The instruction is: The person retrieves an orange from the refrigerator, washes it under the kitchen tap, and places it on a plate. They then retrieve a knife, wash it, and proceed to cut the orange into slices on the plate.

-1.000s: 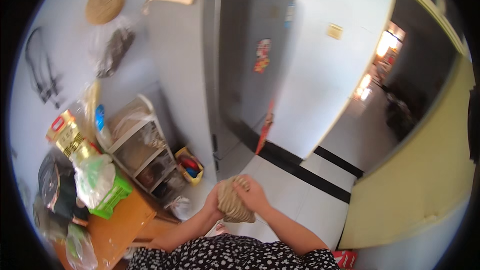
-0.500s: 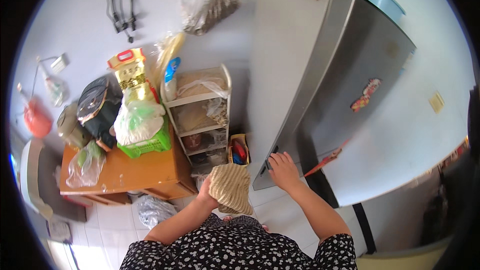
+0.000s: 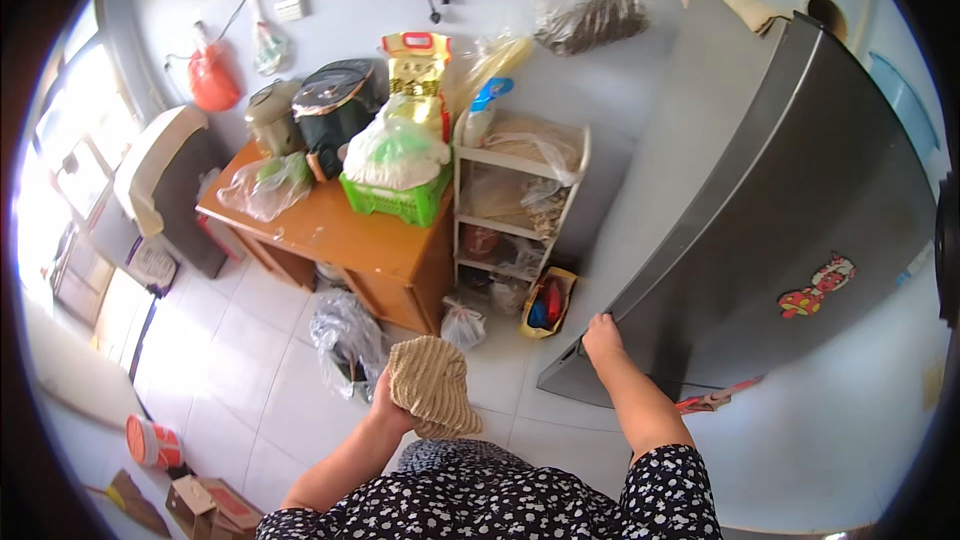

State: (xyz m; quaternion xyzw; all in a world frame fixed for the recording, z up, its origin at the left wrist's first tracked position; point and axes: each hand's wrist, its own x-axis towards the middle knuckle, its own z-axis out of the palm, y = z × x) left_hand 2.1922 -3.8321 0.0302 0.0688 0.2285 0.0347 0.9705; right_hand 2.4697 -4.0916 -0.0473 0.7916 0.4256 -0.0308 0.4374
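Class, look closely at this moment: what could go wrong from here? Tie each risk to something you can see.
The right hand is at the edge of the fridge door, so fingers might get pinched. Only the left hand holds the cloth, so it could slip. A plastic bag on the floor might trip someone.

a home kitchen, judging by the fridge and storage rack
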